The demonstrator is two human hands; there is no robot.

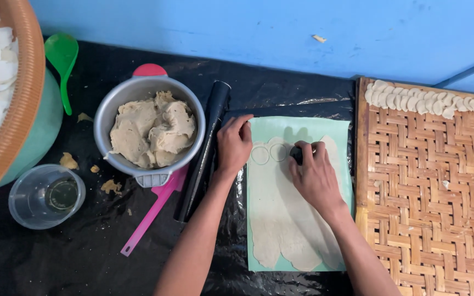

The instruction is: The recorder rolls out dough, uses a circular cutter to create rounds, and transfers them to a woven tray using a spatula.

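A thin sheet of pale dough [286, 219] lies rolled out on a light green mat [342, 131]. Two round cuts [269, 153] show near its far end. My right hand [315, 175] presses a small dark round cutter [296, 154] into the dough just right of those circles. My left hand [233, 143] rests flat on the mat's left far corner, fingers together, holding nothing. A black rolling pin [203, 151] lies just left of that hand.
A metal bowl [117, 104] of beige dough sits on a pink spatula [152, 211]. A clear cup [46, 196], green spoon [61, 57], and basket [17, 109] of white chips stand left. A woven tray [429, 181] with cut discs [429, 101] lies right.
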